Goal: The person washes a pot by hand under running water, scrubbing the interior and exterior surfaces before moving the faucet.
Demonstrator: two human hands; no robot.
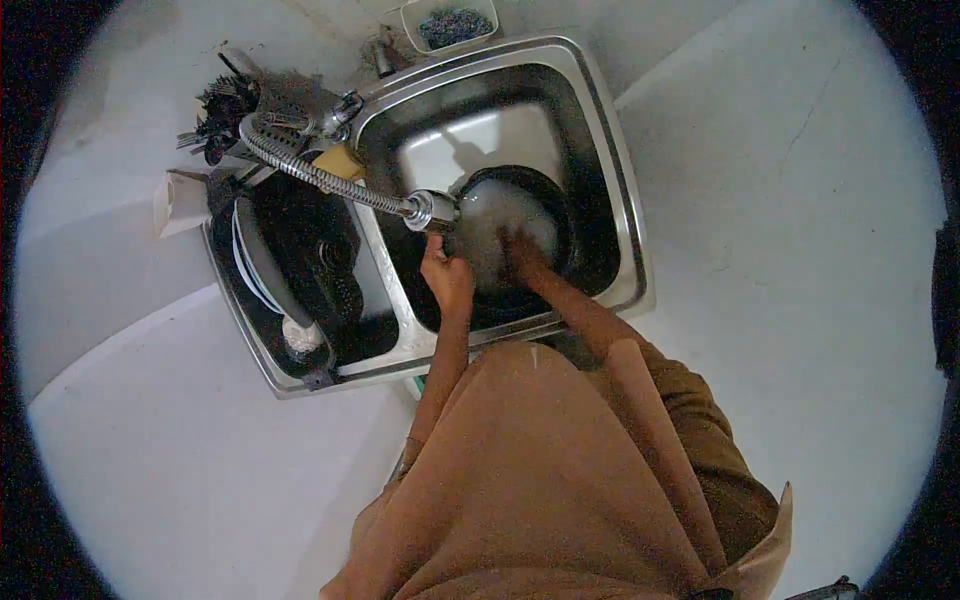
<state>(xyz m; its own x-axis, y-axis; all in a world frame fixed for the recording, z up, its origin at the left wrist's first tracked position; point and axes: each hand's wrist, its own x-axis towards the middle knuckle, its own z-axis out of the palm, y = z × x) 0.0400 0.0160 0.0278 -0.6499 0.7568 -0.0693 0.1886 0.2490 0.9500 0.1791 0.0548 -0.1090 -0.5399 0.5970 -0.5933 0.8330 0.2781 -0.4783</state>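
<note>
A dark round pan (540,215) lies in the right basin of a steel double sink (625,200). My left hand (447,275) grips the pan's near left edge, just below the spray head (432,210) of a flexible metal faucet hose. My right hand (522,250) is inside the pan, pressed against its wet, soapy inner surface. Whether it holds a sponge I cannot tell.
The left basin (300,270) holds stacked plates and dark dishes. Cutlery (215,120) stands at the back left beside a yellow sponge (340,160). A small white tray with a scourer (452,22) sits behind the sink. White counter surrounds it all.
</note>
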